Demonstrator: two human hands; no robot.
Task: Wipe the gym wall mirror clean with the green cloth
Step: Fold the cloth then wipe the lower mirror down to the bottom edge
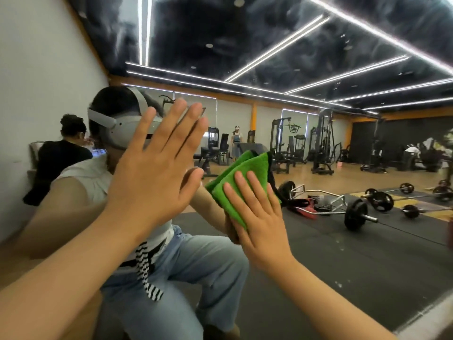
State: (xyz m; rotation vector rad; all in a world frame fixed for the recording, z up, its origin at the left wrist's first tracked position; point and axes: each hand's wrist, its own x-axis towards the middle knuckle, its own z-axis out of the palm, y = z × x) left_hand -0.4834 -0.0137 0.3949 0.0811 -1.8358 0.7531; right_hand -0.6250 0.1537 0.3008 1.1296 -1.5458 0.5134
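"Since you are up against the large gym wall mirror (367, 253), where is that folded green terry cloth (245, 171)?"

"Flat on the glass, a little right of the middle of my view. My right hand (263, 222) presses it there, covering its lower half."

"And the fingers?"

"On that hand the fingers (247, 190) lie straight and close together on the cloth. The thumb is out of sight at the lower edge, so I cannot tell whether it hooks under the fold."

"The other hand?"

"My left hand (157, 165) is flat on bare glass just left of the cloth, its fingers (180, 123) straight and fanned wide, holding nothing. Its thumb tip sits just beside the cloth's left corner."

"What does the glass show?"

"Me, crouched, in a white headset (115, 126), a white sleeveless top and pale blue jeans (196, 266). Behind me black-plated barbells (356, 213) lie on dark floor mats, black weight machines (323, 141) stand toward the far wall, and white light strips (277, 49) cross a dark ceiling."
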